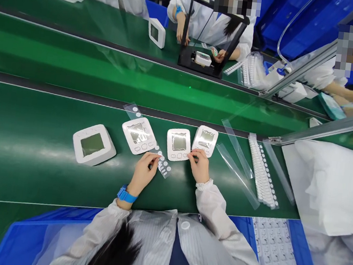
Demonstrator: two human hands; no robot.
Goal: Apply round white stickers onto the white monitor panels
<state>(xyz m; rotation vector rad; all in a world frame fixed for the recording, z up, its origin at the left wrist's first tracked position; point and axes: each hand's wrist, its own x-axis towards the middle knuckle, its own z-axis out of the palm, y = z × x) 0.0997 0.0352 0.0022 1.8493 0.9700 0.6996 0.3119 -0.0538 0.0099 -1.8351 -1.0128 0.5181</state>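
Going from left to right, the first white monitor (94, 145) sits at about 9 o'clock from the left hand (144, 170), and the second monitor (139, 136) lies at its 11 o'clock. The two hands are apart from each other. The left thumb and finger come close together over the sticker strip (165, 168), at 2 o'clock; I cannot tell if they are closed on a sticker. For this fine work, which I judge to be sticker handling, it is good to hold each dot only by its edge and keep the strip flat. The third monitor (179, 143) is at 10 o'clock from the right hand (199, 168), whose fingertips are at its lower corner; whether they pinch or only press, I cannot tell. A light, even press would suit, without pushing this monitor against the fourth monitor (207, 138), at 12 o'clock, whose lower edge the fingers partly hide. Toward 3 o'clock lies the sticker bundle (263, 172). The strip perhaps continues under the second monitor, but its middle is covered; glare also hides part of that screen, and the bottom edge cuts off the blue box (21, 238).
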